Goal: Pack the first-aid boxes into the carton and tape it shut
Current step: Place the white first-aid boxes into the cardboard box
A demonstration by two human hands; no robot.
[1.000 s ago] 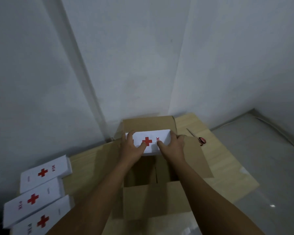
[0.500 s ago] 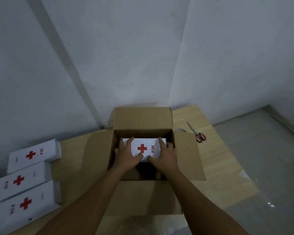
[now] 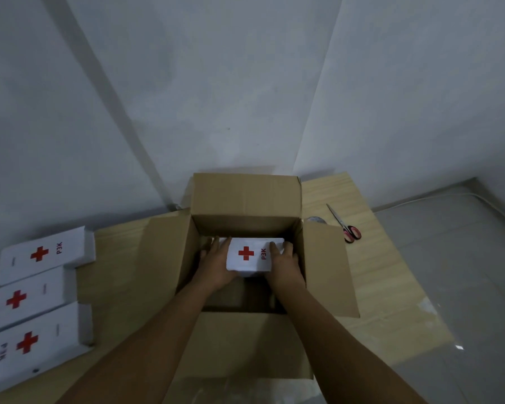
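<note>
Lowered since a second ago: both hands have carried the first-aid box (image 3: 252,254) from above the rim down inside the carton (image 3: 247,199).

Head view: left hand (image 3: 216,265) grips the box's left end, right hand (image 3: 283,265) its right end, fingers (image 3: 276,248) curled over the top edge. Box white, red cross up, toward the carton's far wall; all four flaps open. Three more first-aid boxes (image 3: 38,290) lie side by side on the wooden surface (image 3: 376,272), left of the carton. Scissors (image 3: 344,224) with red handles lie to its right; tape roll (image 3: 315,220) peeks behind the right flap.
</note>
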